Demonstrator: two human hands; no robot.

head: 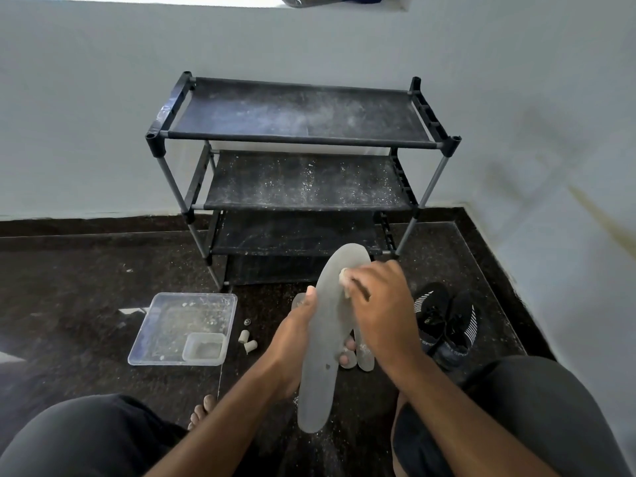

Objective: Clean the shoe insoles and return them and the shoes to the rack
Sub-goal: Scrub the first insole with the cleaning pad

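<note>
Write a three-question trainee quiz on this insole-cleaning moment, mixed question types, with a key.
1. True or false: the black shoes already sit on the rack.
2. Multiple choice: the left hand grips
A. the clear plastic tray
B. the grey insole
C. a shoe
3. Fill in: the right hand presses a small white ___ against the insole's upper part.

Key
1. False: they lie on the floor, right of the hands; all rack shelves that show hold only dust and crumbs.
2. B
3. Piece, like the two white pieces on the floor beside the tray; what it is made of cannot be told.
</note>
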